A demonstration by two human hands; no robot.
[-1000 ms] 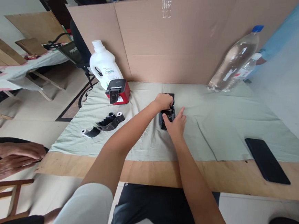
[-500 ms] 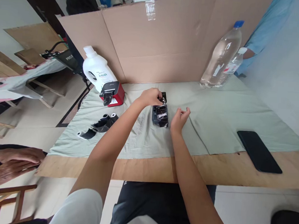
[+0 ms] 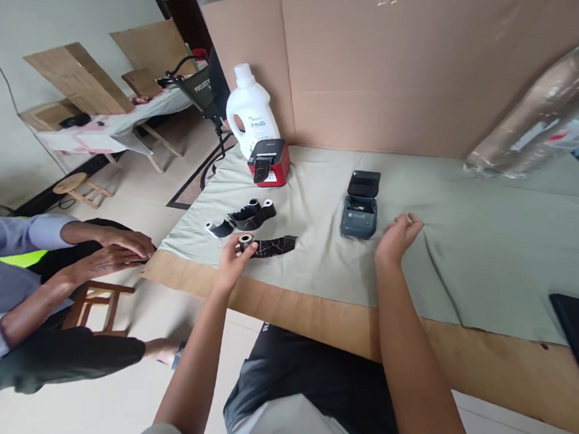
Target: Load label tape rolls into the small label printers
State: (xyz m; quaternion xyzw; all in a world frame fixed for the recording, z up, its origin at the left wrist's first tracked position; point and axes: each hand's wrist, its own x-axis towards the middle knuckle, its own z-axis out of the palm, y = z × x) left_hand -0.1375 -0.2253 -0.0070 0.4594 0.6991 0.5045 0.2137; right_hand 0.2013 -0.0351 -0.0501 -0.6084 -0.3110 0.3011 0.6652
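Note:
Near the table's front left, my left hand [image 3: 233,261] pinches a black paper roll [image 3: 245,242] with a white core. A loose black strip trails from it to the right across the cloth. Just beyond lie several similar black rolls [image 3: 252,215], partly unwound. A small dark portable printer [image 3: 359,219] sits mid-table with its lid [image 3: 364,183] raised. My right hand [image 3: 400,238] is just right of the printer, apart from it, fingers loosely curled and holding nothing.
Behind the rolls stand a red and black printer [image 3: 276,166] and a white jug [image 3: 252,110]. A cardboard panel [image 3: 380,84] closes the back. Clear plastic bottles [image 3: 537,123] stand at right, a black phone [image 3: 578,333] near the edge. A seated person's hands [image 3: 119,247] are at left.
My left hand has left the printer, moving left and nearer with a black roll. The printer's inside now shows uncovered. My right hand stays beside it. The view has swung left.

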